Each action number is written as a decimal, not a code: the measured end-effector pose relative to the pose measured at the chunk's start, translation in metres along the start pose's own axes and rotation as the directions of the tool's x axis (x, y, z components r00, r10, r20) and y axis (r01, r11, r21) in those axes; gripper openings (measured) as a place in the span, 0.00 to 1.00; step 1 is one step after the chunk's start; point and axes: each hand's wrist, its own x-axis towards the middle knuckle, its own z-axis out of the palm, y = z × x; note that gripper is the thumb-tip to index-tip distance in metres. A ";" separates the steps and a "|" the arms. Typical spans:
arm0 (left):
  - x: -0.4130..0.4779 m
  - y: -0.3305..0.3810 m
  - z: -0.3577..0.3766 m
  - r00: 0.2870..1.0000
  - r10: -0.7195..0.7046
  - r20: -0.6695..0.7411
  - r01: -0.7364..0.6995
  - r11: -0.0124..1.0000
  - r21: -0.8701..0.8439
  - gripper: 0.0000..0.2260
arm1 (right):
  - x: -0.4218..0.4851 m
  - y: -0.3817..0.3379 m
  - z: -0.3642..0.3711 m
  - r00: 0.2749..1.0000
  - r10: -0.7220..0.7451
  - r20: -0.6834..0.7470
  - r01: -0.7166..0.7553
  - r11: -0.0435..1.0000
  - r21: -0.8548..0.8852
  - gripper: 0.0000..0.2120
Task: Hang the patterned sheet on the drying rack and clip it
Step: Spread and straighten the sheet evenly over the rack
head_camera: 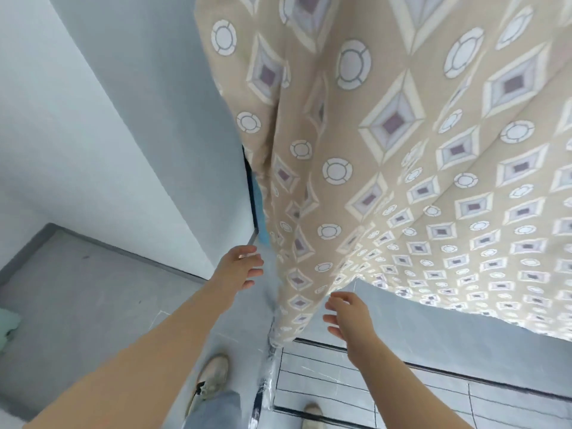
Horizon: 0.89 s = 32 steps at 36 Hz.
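The patterned sheet (387,134) fills most of the view, falling from somewhere above the frame in long folds, its lower hem ending above the floor (93,305). Judging by that, the hanging looks largely done, though the rack's top bar is out of sight, so how the cloth sits on it cannot be told. No clip shows anywhere, so the clipping seems yet to do, and the folds at the left edge may want spreading first.

A pale wall (93,134) runs close along the left of the sheet, leaving little room on that side. The floor is grey, with dark-lined tiles under the hem.

Both arms reach toward the sheet's lower left corner. The left hand (240,267) hangs just beside the edge, fingers spread, its grip loose on nothing. The right hand (349,317) is near the hem, also with a slack, empty grip.

A shiny metal post (267,373), possibly a rack leg, stands below the corner between 2 shoes (213,376). A blue strip (261,212) peeks out behind the sheet; a pale green object (7,323) sits far left
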 end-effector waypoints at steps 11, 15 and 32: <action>0.075 0.065 -0.018 0.948 0.028 0.316 -0.023 1.000 -0.018 0.20 | -0.013 -0.004 0.056 0.930 0.089 -0.357 0.001 0.970 0.245 0.09; 0.074 0.097 -0.011 0.843 0.107 0.528 -0.118 0.993 -0.014 0.22 | -0.026 0.002 0.070 0.894 0.122 -0.430 0.020 0.950 0.310 0.07; 0.026 0.088 -0.060 0.719 0.210 0.662 -0.435 0.879 0.193 0.09 | -0.077 0.013 0.138 0.808 -0.216 -0.548 0.204 0.975 -0.083 0.12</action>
